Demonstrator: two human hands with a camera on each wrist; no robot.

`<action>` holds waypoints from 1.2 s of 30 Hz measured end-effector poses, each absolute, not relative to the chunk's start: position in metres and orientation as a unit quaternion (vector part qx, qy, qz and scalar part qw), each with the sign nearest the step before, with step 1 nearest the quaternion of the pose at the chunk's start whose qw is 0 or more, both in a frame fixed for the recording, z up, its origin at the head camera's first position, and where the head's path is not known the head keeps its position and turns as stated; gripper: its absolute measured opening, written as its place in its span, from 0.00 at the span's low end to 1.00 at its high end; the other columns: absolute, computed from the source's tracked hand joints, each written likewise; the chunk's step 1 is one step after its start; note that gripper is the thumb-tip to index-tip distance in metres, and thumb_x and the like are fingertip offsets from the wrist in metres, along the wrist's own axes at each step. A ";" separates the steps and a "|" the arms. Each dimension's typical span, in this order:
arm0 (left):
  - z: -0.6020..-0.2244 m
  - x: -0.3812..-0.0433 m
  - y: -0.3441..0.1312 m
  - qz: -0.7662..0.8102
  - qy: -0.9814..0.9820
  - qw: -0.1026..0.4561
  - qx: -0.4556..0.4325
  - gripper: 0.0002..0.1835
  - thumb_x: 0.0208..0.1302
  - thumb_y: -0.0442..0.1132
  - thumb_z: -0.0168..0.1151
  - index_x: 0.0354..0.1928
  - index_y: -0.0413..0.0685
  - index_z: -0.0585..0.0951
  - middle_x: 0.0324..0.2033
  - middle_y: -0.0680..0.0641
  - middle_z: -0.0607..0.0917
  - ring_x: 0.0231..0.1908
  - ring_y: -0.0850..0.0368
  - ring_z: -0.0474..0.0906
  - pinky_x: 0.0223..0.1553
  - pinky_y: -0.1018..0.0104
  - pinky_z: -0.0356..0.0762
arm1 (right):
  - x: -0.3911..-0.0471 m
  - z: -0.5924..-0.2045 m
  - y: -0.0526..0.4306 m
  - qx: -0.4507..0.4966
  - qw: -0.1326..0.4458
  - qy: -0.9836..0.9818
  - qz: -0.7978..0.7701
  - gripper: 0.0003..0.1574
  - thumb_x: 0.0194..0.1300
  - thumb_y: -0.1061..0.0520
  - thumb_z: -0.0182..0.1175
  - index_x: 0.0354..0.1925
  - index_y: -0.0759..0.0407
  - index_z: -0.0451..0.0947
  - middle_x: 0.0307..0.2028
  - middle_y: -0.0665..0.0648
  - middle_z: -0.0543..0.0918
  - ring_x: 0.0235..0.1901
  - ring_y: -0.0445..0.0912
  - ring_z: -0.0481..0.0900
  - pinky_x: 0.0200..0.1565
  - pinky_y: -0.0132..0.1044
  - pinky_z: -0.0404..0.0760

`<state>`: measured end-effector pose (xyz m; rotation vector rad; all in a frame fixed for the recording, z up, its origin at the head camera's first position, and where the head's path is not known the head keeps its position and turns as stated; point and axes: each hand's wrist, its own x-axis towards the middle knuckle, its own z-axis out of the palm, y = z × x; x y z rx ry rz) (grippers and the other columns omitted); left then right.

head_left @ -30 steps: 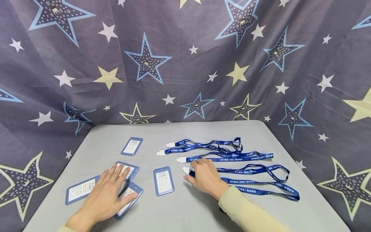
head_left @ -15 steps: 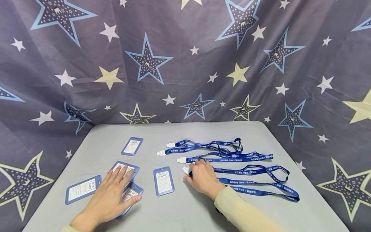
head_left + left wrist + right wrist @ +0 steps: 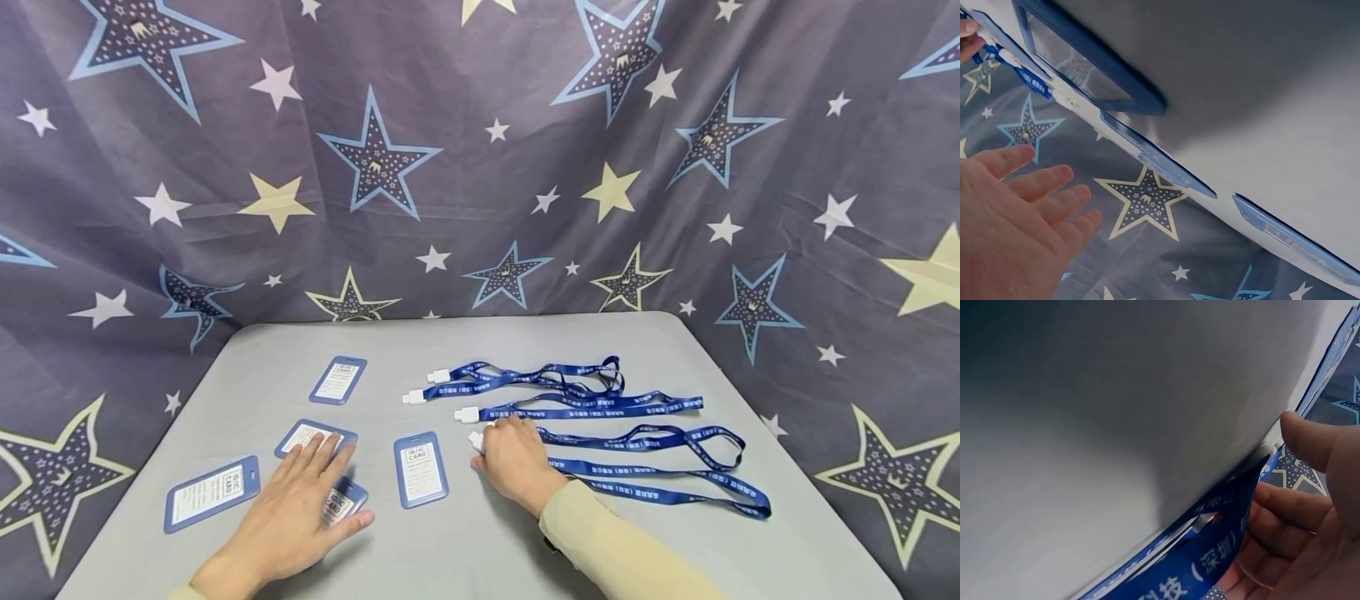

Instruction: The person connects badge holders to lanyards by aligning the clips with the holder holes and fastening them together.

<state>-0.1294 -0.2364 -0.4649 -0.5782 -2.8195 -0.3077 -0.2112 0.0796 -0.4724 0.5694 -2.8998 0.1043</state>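
My left hand point(image 3: 296, 508) is spread flat over two blue card holders on the left, its fingers and thumb straight. One card holder point(image 3: 345, 500) shows beside its thumb, partly covered; a second card holder point(image 3: 311, 435) lies at its fingertips. In the left wrist view the left hand point(image 3: 1022, 231) is empty. My right hand point(image 3: 517, 462) reaches over the end of a blue lanyard point(image 3: 637, 444), near its white clip point(image 3: 476, 440). In the right wrist view the fingers touch the lanyard strap point(image 3: 1210, 562), while the thumb stands apart from them.
More card holders lie around: one at the left point(image 3: 212, 493), one at the back point(image 3: 339, 380) and one in the middle point(image 3: 422, 469). Other blue lanyards point(image 3: 592, 408) with white clips stretch across the right of the grey table point(image 3: 450, 337). A star-patterned curtain point(image 3: 480, 167) hangs behind.
My left hand has shifted right, uncovering more of the card holder at the left. My right hand has slid slightly left towards the white clip. The card holders and lanyards look unmoved.
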 end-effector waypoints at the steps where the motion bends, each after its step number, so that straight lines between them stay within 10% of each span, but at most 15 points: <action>1: -0.465 -0.130 -0.236 -0.106 -0.966 0.124 -0.200 0.52 0.61 0.73 0.61 0.73 0.40 0.70 0.74 0.34 0.66 0.74 0.31 0.58 0.73 0.37 0.55 | -0.211 -0.473 0.079 0.189 0.090 -0.977 0.032 0.23 0.59 0.38 0.73 0.28 0.56 0.81 0.31 0.54 0.82 0.39 0.51 0.80 0.47 0.45 0.78; 36: -0.469 -0.136 -0.188 -0.100 -0.965 0.133 -0.205 0.51 0.61 0.73 0.61 0.69 0.34 0.73 0.67 0.33 0.75 0.70 0.34 0.66 0.74 0.39 0.55 | -0.193 -0.455 0.085 0.240 0.122 -0.955 0.122 0.12 0.58 0.57 0.73 0.27 0.50 0.77 0.25 0.47 0.82 0.30 0.45 0.78 0.38 0.37 0.70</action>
